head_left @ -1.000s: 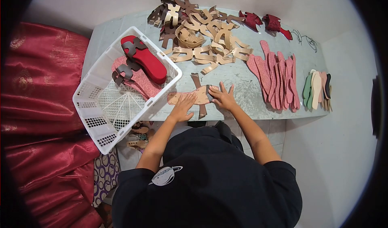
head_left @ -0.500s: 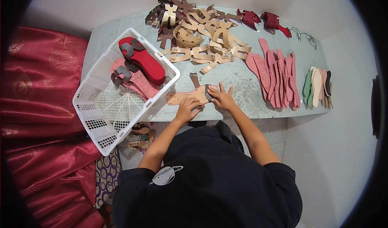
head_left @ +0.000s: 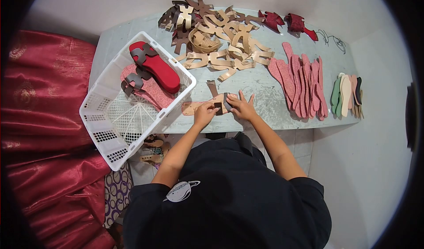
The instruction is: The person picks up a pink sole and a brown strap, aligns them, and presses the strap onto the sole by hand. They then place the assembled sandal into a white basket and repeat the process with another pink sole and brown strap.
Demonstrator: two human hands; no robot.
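An insole (head_left: pixel 191 108) with a pale tan underside and a pinkish edge lies flat near the table's front edge. A dark strap (head_left: pixel 225 96) runs across its wide end. My left hand (head_left: pixel 205 115) has its fingers drawn together at a loose end of the dark strap, folded over the insole's underside. My right hand (head_left: pixel 241 107) rests with fingers spread on the wide end, fingertips pressing the strap there. The upper part of the strap (head_left: pixel 212 88) sticks out beyond the insole's far side.
A white plastic basket (head_left: pixel 164 114) on the left holds sandals with dark straps, including a red sandal (head_left: pixel 161 74). Tan and brown strap pieces (head_left: pixel 219 57) are heaped at the back. Pink insoles (head_left: pixel 304 87) and other coloured soles (head_left: pixel 346 94) lie to the right.
My left hand has shifted slightly and its fingers have drawn together. A dark strap end now shows folded over the insole beside it. The right hand has stayed in place.
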